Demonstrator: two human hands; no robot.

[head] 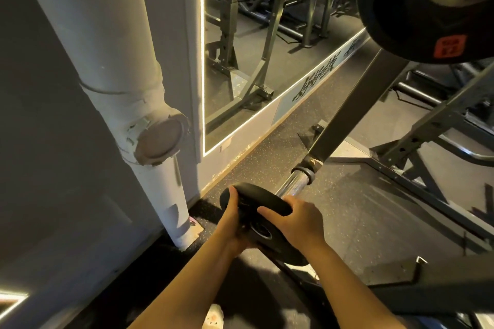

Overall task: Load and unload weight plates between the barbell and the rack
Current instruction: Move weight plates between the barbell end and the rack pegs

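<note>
- Two bare hands hold one small black weight plate [263, 201] between them, low in the middle of the view, above the speckled rubber floor [347, 211].
- One left hand [232, 224] grips the plate's left rim, thumb up along the edge and fingers curled underneath.
- One right hand [300, 219] clasps the plate's right rim, thumb lying over the top face and fingers wrapped round the far side.
- One centre hole of the plate shows between the two hands, facing the camera.
- One chrome sleeve [294, 181] of the barbell pokes out just behind the plate; whether its tip is inside the hole or only just beside it cannot be told.
- One dark collar sits on the sleeve where it meets the slanted dark rack beam [355, 107].
- One large black weight plate [401, 24] hangs at the upper right, carrying one orange label [449, 46] with print too blurred to read.
- One white drainpipe [112, 61] with one round capped branch runs down the left wall to the floor.
- One mirror [262, 35] edged by a lit strip reflects rack frames and benches.
- One light-coloured shoe [213, 315] shows at the bottom edge, under the forearms.
</note>
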